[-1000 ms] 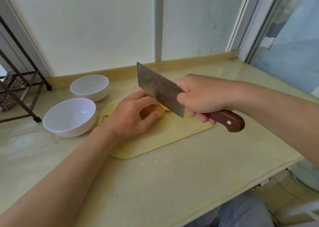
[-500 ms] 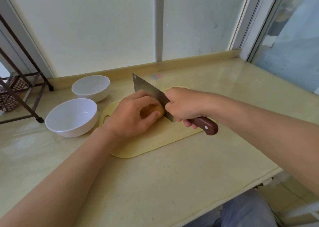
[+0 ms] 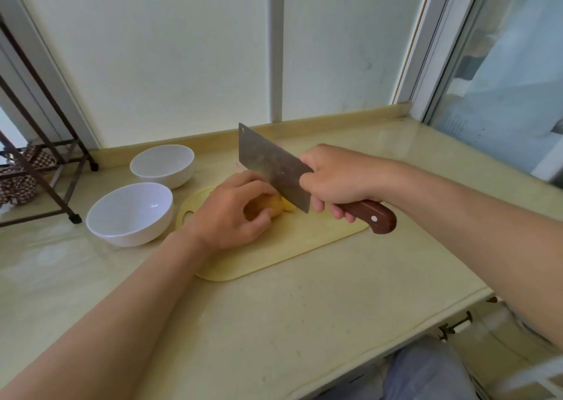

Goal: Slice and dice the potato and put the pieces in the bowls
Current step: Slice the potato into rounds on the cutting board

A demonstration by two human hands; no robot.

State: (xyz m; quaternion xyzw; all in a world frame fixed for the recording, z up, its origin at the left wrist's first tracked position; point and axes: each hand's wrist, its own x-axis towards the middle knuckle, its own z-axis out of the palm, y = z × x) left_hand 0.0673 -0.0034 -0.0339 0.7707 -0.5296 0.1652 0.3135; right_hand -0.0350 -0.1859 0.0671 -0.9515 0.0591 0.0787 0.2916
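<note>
Okay so my right hand [image 3: 338, 180] is clenched round the cleaver [image 3: 271, 168] handle, with the blade raised just over the potato [image 3: 274, 206]. And my left hand [image 3: 231, 214] curls over it, pinning it to the cutting board [image 3: 289, 244] so it can't roll. There might be a slice behind the blade, hard to tell. The near bowl [image 3: 129, 214] and far bowl [image 3: 163, 165] sit to the left, both empty, with nothing blocking them.

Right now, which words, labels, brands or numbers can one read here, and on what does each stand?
None can be read.
The cleaver blade shows only smudges.
The near bowl, the far bowl and the cutting board are plain.
A small pink mark on the counter beside the blade is too small to read.
</note>
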